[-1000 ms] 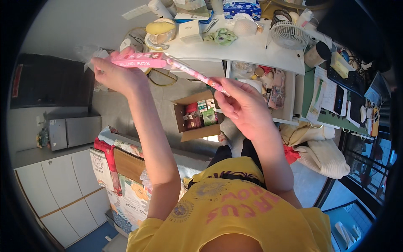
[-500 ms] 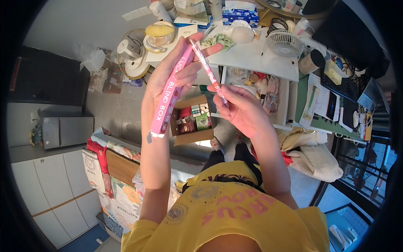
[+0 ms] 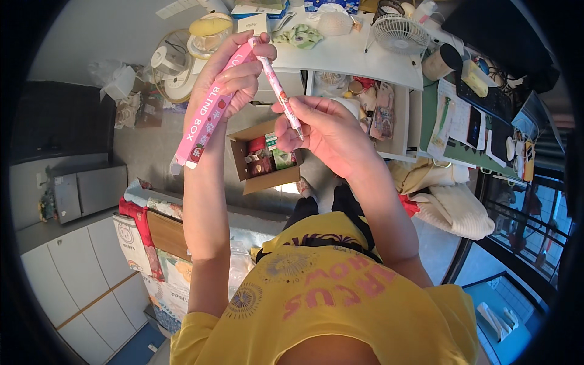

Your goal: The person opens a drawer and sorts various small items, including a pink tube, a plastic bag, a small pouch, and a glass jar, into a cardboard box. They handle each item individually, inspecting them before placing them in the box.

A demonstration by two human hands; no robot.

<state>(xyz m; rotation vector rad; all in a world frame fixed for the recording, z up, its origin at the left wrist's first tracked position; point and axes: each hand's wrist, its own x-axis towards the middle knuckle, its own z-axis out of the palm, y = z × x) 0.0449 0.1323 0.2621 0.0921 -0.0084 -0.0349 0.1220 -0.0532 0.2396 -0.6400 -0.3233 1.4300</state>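
A long, slim pink printed box [image 3: 205, 121] lies slanted along my left palm. My left hand [image 3: 243, 78] is closed around it, with thumb and fingertips at its upper end. In my right hand [image 3: 325, 128], a white-and-pink patterned pen [image 3: 278, 91] is pinched between thumb and fingers, its tip toward me. The pen's upper end comes close to the fingertips of my left hand; whether they touch it, I cannot tell. Below my hands, an open cardboard carton [image 3: 277, 181] with several small packages stands on the floor.
Ahead is a white desk [image 3: 340, 58] with a fan [image 3: 398, 33] and a green cloth [image 3: 301, 36]. An open drawer [image 3: 398, 143] full of small items juts out. To the right, a green desktop [image 3: 429, 115] carries papers and a keyboard. Fabric-draped furniture [image 3: 167, 234] stands left.
Both hands, with the box and the pen, have shifted left and a little up in view. The left index finger, stretched out before, is now bent in by the box's upper end.
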